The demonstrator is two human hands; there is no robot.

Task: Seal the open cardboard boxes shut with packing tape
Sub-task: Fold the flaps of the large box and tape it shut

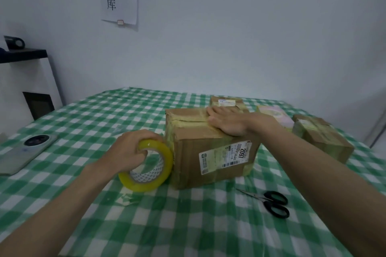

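At table centre, the cardboard box (211, 148) sits with its top seam running left-right, label with "2097" on the near face. Right hand (226, 122) lies flat on the right part of the lid, fingers straight and together, pressing the flaps down over the seam. Left hand (130, 150) grips the tape roll (148, 166) through its core, fingers curled round the upper rim. Roll stands on edge on the table (188, 225), touching the box's left face at the near-left corner.

Key relation: the roll is low and left of the box, the seam is up and to the right of it, and the seam's long axis points straight from the roll toward the pressing hand. Yellowish tape already shows along the seam and down the left face; can't tell if the strip is continuous with the roll.

My read: left hand is nearer and is the one to pull the roll along or away; right hand anchors. Risk: the box could slide right if the press eases.

Scissors (269, 202) lie on the table near-right of the box, closest to the right hand, well apart from the left. Two smaller boxes, already taped, sit far right.
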